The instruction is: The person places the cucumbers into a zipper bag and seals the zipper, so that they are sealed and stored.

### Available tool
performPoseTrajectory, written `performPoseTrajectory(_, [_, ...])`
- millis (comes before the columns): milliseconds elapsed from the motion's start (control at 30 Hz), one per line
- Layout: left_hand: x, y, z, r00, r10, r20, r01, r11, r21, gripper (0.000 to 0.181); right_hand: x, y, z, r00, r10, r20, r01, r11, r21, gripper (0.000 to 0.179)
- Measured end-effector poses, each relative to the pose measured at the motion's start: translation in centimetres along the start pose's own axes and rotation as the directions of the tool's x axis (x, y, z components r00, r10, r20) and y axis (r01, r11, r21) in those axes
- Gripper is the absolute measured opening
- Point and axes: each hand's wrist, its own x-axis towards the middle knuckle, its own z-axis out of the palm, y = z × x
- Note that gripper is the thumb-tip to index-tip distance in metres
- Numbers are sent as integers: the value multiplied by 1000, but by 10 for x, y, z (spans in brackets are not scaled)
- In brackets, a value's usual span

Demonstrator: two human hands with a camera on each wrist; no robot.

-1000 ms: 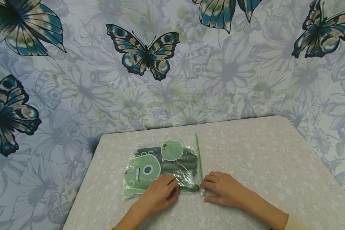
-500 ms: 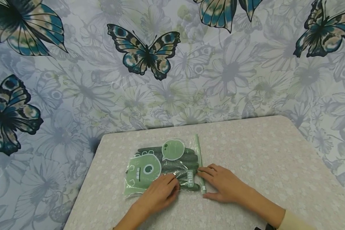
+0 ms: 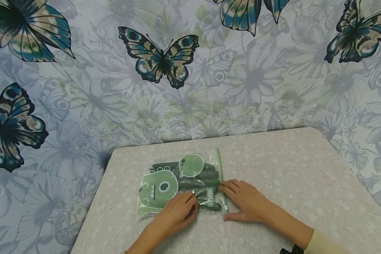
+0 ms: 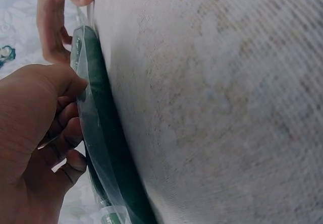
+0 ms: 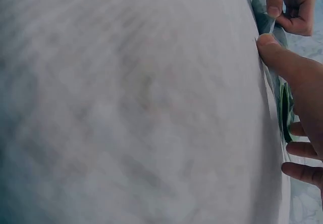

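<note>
A clear zip bag (image 3: 158, 187) printed with a green cartoon monster lies flat on the table. Several long dark green cucumbers (image 3: 190, 182) show through its plastic. My left hand (image 3: 179, 213) pinches the bag's near edge between thumb and curled fingers, and in the left wrist view its thumb meets the plastic beside a cucumber (image 4: 108, 118). At the bag's right end, my right hand (image 3: 246, 201) rests with spread fingers, fingertips touching the green zip strip (image 3: 219, 165). Its thumb lies at the strip's near end. The left hand covers part of the bag's near side.
Pale patterned cloth covers the table (image 3: 282, 165), whose far edge meets a wall (image 3: 257, 91) with printed butterflies and flowers. A black object (image 3: 292, 249), partly out of frame, shows by the right sleeve (image 3: 324, 243).
My right hand has shifted slightly away from me along the zip strip, its fingers spreading apart from the thumb. The bag's surface looks smoother near that end. My left hand stays in place.
</note>
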Motion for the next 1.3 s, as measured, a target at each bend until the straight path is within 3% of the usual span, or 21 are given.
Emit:
performPoseTrajectory(233, [0,1,1,1000,2,1,-2,1000,3,26,-2,4,1,999,25,31,-26,998,59,97])
performPoseTrajectory(400, [-1,1,1,1000,3,-1,-3,1000,13,26,1,4,0,999,1,43,-4,998,65,81])
performPoseTrajectory(533, [-1,1,1,1000,1,-4,-1,1000,14,25,9,4,-1,992,-122,-26,123,990,62,49])
performPoseTrajectory(633, [-1,1,1,1000,4,-6,-4,1000,20,23,12,5,-1,965,-239,-104,244,969,34,29])
performPoseTrajectory(733, [0,1,-1,1000,-4,-19,4,1000,14,22,13,5,-1,940,-293,-172,303,953,31,20])
performPoseTrajectory(833, [1,3,-4,999,-40,-34,40,999,-16,23,15,5,-4,937,-274,-218,297,951,83,16])
performPoseTrajectory(1033, [19,20,0,996,-82,-47,79,995,-69,32,18,5,-13,958,-169,-232,223,947,231,14])
performPoseTrajectory(1167, [36,32,8,995,-59,-80,58,998,-25,34,21,7,-13,959,-140,-247,212,932,294,16])
performPoseTrajectory(1300, [47,37,16,984,4,-180,5,999,51,28,24,10,-12,952,-160,-262,240,920,310,17])
